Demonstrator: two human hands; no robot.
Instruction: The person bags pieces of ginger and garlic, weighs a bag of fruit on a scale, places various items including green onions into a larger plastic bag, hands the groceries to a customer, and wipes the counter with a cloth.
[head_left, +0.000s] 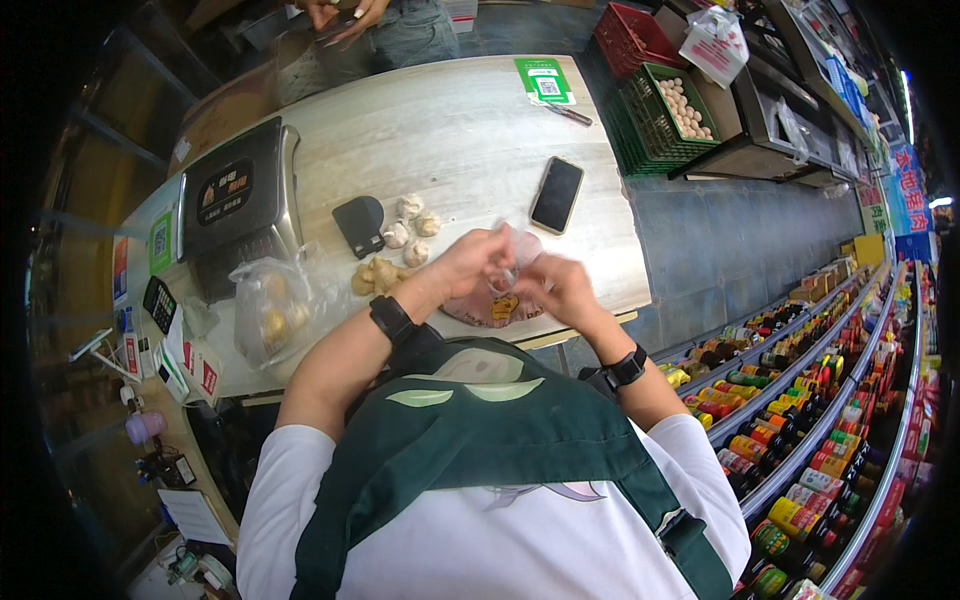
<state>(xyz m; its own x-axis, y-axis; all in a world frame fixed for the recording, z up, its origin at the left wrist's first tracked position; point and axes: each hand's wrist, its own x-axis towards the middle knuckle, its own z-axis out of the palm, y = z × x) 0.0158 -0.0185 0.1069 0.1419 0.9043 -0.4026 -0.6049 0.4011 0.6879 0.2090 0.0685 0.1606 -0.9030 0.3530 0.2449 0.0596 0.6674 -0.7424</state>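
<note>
My left hand (486, 259) and my right hand (559, 286) meet over the front edge of the table. Their fingers pinch a thin, see-through plastic piece (529, 246), perhaps a small bag; motion blur hides its exact shape. Just below them lies a pink item (491, 310) with a yellow cartoon figure and writing on it, partly covered by my hands. Left of my left hand are knobbly ginger root (379, 277) and several garlic bulbs (411, 206). A smartphone (556, 195) with a dark screen rests beyond my right hand.
A metal-topped weighing scale (238, 199), a clear bag of yellowish produce (274, 319) and a black plastic piece (359, 225) occupy the left. A knife (570, 114) lies far right. Bottle shelves (780, 420) and an egg crate (660, 120) flank the right. Another person's hands (345, 19) show beyond the table.
</note>
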